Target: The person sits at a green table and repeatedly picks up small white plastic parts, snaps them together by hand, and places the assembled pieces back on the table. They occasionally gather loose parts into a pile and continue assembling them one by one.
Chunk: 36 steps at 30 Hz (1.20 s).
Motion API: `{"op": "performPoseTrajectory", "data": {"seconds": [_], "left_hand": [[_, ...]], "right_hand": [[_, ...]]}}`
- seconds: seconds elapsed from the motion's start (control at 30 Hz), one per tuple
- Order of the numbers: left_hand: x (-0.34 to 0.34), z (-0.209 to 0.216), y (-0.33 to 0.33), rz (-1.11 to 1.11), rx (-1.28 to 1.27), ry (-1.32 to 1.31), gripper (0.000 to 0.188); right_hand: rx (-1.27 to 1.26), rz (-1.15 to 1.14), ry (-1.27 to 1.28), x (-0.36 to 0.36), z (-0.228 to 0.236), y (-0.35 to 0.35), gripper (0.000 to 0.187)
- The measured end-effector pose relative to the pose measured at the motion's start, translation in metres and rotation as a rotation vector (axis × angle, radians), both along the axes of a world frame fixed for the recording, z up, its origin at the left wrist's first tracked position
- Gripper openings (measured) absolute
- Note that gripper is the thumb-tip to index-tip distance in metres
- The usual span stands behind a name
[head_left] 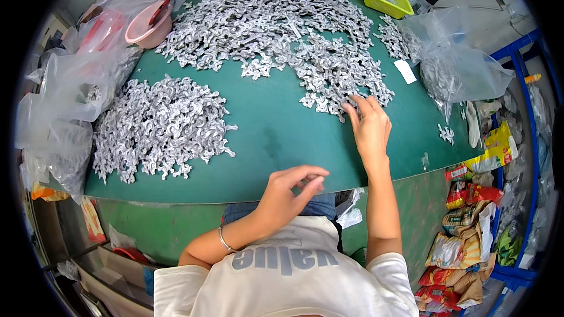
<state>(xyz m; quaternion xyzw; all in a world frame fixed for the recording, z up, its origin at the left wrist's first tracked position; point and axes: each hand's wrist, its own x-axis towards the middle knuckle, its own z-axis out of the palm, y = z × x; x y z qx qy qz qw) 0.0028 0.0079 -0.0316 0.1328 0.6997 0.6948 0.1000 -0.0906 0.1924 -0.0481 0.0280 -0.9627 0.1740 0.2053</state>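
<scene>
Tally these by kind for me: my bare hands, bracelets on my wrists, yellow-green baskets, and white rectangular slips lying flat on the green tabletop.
Left hand and right hand: 2
Bracelet: 1
Yellow-green basket: 1
White slip: 1
Total: 5

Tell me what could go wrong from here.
The right hand is at the near side of the big pile, where parts lie heaped on one another; lifting one might drag others along. The small pile reaches close to the near edge of the table, so a careless sweep of the left hand could push some off.
</scene>
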Motion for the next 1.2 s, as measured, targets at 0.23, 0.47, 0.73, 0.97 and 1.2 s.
{"op": "performPoseTrajectory", "data": {"seconds": [0.23, 0.47, 0.73, 0.97, 1.2], "left_hand": [[0.001, 0.000, -0.002, -0.009, 0.001, 0.023, 0.014], [-0.002, 0.001, -0.003, 0.153, 0.226, -0.143, 0.024], [-0.009, 0.013, -0.006, 0.270, 0.034, 0.371, 0.032], [-0.004, 0.017, -0.010, 0.272, 0.064, 0.390, 0.028], [0.000, 0.023, -0.014, 0.113, 0.355, -0.109, 0.012]], "right_hand": [[0.002, 0.000, 0.110, -0.001, -0.010, 0.003, 0.010], [-1.407, 0.092, -0.345, 0.043, 0.021, -0.003, 0.016], [-1.777, 0.361, -0.614, 0.086, 0.034, -0.025, 0.014], [-1.669, 0.424, -0.511, 0.095, 0.039, -0.030, 0.017], [-1.427, 0.408, -0.318, 0.098, 0.038, -0.037, 0.025]]}}
